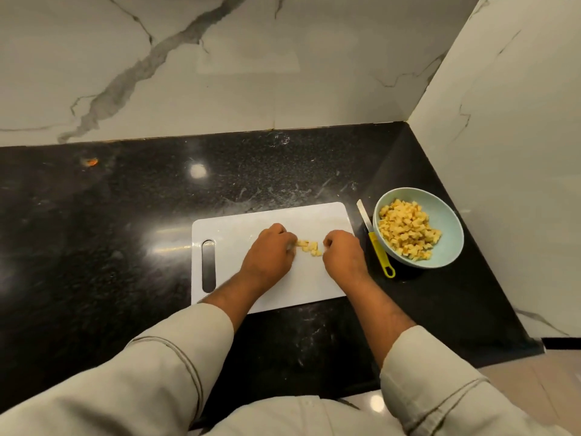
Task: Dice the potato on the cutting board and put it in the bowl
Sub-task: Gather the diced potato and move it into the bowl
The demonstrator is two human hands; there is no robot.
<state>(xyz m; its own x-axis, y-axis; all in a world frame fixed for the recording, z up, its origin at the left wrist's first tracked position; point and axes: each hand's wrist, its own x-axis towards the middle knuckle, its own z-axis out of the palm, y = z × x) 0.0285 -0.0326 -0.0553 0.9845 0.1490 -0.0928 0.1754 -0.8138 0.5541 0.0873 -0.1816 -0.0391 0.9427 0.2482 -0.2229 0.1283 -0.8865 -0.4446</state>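
No readable text, label, brand, number or sign anywhere: none on the cutting board, bowl or knife.

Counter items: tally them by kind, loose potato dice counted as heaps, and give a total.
Cutting board: 1
Knife: 1
Bowl: 1
Heaps of potato dice: 2, one in the bowl, one on the board between the left hand and right hand
Total: 5

Glossy speckled stone counter; matt plastic cutting board.
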